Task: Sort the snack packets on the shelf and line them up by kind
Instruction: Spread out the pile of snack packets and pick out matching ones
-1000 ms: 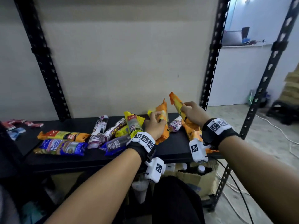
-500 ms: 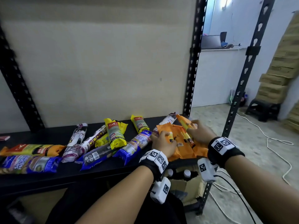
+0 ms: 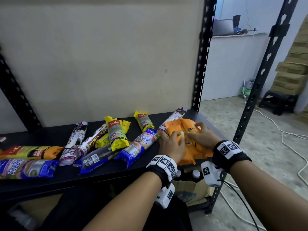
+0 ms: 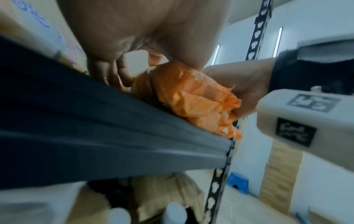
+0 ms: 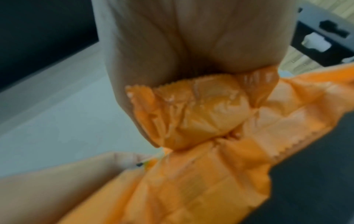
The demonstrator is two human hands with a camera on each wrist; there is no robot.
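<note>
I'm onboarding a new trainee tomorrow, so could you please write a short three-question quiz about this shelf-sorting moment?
1. True or false: both hands rest on the orange packets.
2. Multiple choice: where on the shelf do the orange packets lie? A) left end B) middle C) right end, near the front edge.
3. Fill in: the upright-looking packet in the middle of the pile, marked CASA, is mostly ____ in colour.

Key:
1. True: the left hand and the right hand both lie on them.
2. C.
3. Yellow.
</note>
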